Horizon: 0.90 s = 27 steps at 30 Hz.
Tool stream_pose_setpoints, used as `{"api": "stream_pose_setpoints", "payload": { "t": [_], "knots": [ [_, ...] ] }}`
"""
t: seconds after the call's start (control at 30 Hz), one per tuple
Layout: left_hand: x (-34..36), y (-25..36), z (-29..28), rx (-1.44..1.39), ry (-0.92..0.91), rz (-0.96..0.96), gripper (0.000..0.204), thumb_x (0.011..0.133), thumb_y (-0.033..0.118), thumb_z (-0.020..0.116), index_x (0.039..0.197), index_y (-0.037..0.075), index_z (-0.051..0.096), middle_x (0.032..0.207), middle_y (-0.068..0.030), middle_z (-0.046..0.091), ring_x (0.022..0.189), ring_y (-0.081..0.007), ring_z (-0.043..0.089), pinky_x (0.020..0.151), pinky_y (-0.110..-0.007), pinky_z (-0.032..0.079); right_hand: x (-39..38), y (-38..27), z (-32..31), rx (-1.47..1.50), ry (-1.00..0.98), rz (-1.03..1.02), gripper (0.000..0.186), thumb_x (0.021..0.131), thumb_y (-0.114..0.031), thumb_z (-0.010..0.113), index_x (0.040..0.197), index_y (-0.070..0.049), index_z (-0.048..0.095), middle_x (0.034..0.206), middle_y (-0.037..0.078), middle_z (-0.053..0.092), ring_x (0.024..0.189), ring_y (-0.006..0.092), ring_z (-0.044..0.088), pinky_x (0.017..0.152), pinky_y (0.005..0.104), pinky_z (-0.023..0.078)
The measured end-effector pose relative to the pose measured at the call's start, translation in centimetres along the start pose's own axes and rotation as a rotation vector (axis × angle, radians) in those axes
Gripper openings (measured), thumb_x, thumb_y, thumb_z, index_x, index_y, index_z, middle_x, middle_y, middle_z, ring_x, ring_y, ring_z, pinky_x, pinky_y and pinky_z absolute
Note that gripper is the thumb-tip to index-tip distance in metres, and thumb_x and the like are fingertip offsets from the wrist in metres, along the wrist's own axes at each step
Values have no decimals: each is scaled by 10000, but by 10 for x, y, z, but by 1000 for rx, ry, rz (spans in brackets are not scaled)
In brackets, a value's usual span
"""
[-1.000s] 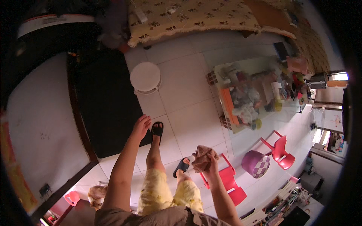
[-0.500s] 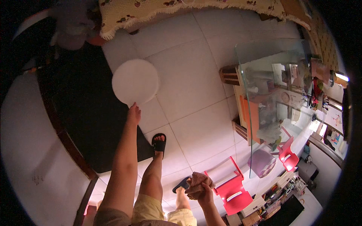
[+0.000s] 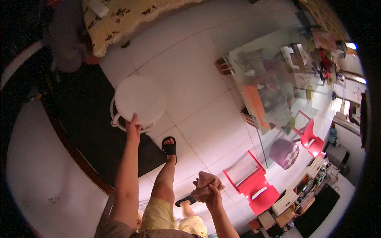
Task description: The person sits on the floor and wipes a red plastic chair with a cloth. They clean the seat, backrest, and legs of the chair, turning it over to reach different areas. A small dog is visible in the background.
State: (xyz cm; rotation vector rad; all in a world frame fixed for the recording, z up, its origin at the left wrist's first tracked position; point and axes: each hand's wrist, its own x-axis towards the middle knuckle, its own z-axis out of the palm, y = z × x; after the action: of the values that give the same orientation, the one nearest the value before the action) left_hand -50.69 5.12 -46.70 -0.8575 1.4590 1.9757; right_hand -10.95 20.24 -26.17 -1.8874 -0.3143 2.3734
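Note:
A round white stool [image 3: 141,97] stands ahead of me on the left, partly over the black mat [image 3: 87,107] and partly over pale tiles. Parts of its white frame show past the near left edge of the seat. My left hand [image 3: 133,127], arm stretched forward, grips the seat's near edge. A folded brown cloth [image 3: 205,187] is held in my right hand [image 3: 214,196], close to my body and above the floor. The fingers of that hand are wrapped round the cloth's right side.
A glass-topped table [image 3: 258,99] with things beneath the glass is on the right. Nearer are a red chair [image 3: 258,190], a purple stool [image 3: 282,152] and a second red chair [image 3: 309,135]. A fringed yellow cover [image 3: 131,20] hangs at the far side. A white wall [image 3: 43,170] bounds the left.
The stool's seat has tilted and its white frame has come into view at the near left. My left hand stays at its edge. My right hand still holds the cloth. The view has turned slightly.

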Motion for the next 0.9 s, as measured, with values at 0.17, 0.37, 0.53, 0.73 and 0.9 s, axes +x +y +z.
{"api": "stream_pose_setpoints", "payload": {
  "t": [0.17, 0.37, 0.53, 0.73, 0.9],
  "knots": [
    [-180, -1, 2, 503, -153, 15, 680, 910, 263, 763, 1471, 55, 440, 1382, -119, 570, 1243, -255, 565, 1025, -401, 472, -76, 1, -40, 68, -6, -144, 539, 915, -148, 624, 1405, -19, 439, 1320, 155, 590, 1223, 308, 596, 1073, 461, 476],
    [-410, -35, 22, 425, -387, -108, 808, 880, 204, 754, 1556, 61, 336, 1442, -147, 516, 1311, -282, 515, 1106, -409, 425, -200, 8, -139, 38, 52, -501, 539, 899, -145, 622, 1392, -3, 459, 1243, 179, 632, 1108, 317, 674, 974, 442, 560],
    [-587, -81, 39, 477, -687, -145, 672, 919, 153, 678, 1515, 39, 388, 1406, -121, 535, 1277, -242, 522, 1095, -351, 411, -316, 20, -250, -88, 232, -992, 381, 914, -18, 653, 1285, 22, 574, 1235, 99, 632, 1070, 210, 663, 903, 348, 554],
    [-755, -143, 50, 618, -959, -52, 579, 914, 138, 672, 1443, 15, 470, 1293, -126, 600, 1204, -222, 563, 1049, -344, 435, -431, 8, -339, -888, 712, -1572, 408, 730, -31, 748, 1127, -124, 735, 1056, 68, 676, 913, 239, 665, 670, 373, 565],
    [-855, -172, 32, 779, -1113, -62, 559, 893, 145, 684, 1395, -10, 493, 1234, -131, 631, 1141, -227, 607, 1025, -339, 455, -459, 40, -394, -1241, 1055, -1443, 333, 814, -135, 659, 1131, -190, 744, 1058, 30, 632, 879, 223, 648, 586, 347, 552]
  ]
}}
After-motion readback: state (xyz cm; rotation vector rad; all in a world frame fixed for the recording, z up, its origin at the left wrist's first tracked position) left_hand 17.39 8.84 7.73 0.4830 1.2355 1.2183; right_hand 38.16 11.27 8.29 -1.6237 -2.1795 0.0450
